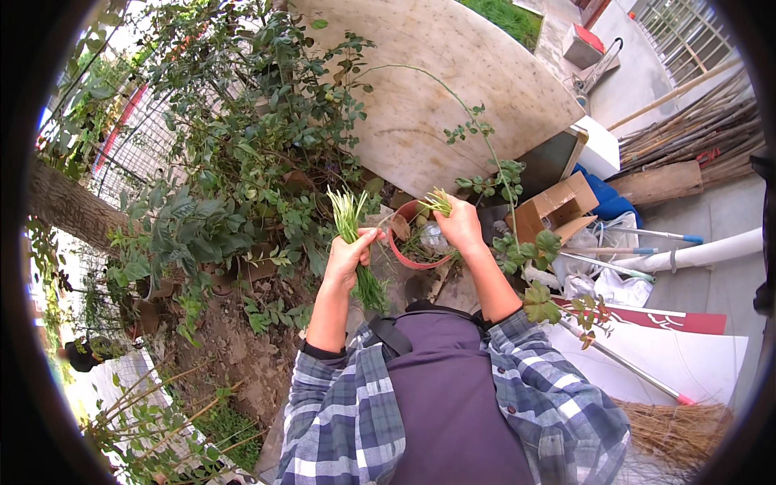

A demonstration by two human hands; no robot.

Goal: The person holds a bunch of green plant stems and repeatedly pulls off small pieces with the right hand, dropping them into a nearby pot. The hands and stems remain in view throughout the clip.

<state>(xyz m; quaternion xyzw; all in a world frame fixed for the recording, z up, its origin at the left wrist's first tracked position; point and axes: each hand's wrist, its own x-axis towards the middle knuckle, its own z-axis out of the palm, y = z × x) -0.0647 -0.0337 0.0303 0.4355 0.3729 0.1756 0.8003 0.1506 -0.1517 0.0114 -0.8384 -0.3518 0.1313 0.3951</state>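
My left hand [348, 260] is closed around a bundle of thin green stalks [347, 215]; their pale ends point up and the leafy ends hang below the fist. A smaller bunch of cut green stalks [438, 202] shows at the top of my right hand [459, 223], which is closed on it. Between and just beyond the hands stands a round red-rimmed container [418, 264], with green scraps and a clear plastic piece [434, 235] inside. My right hand is over its right side.
Dense leafy bushes [242, 145] and soil lie at left. A stone slab [448, 115] leans beyond the container. At right are an open cardboard box [555, 203], white bags, poles and a straw broom [673, 424]. A thorny-looking stem [494, 157] arches near my right arm.
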